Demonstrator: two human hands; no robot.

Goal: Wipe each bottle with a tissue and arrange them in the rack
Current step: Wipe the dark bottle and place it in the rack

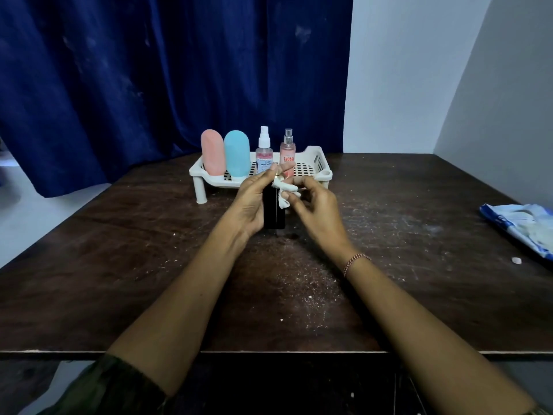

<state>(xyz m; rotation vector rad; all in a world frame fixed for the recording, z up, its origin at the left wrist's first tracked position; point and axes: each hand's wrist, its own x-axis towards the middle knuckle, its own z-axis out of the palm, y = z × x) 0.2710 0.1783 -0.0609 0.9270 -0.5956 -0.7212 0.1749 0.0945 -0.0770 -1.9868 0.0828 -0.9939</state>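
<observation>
My left hand grips a black rectangular bottle upright, just above the table. My right hand pinches a crumpled white tissue against the bottle's upper right side. Behind them stands a white perforated rack on short legs. Several bottles stand in it in a row: a pink one, a light blue one, a clear spray bottle and a pink spray bottle. My fingers hide the black bottle's top.
The dark wooden table is speckled with white tissue crumbs. A blue and white tissue packet lies at the right edge, with a small white scrap near it. A blue curtain hangs behind the rack; a grey wall runs along the right.
</observation>
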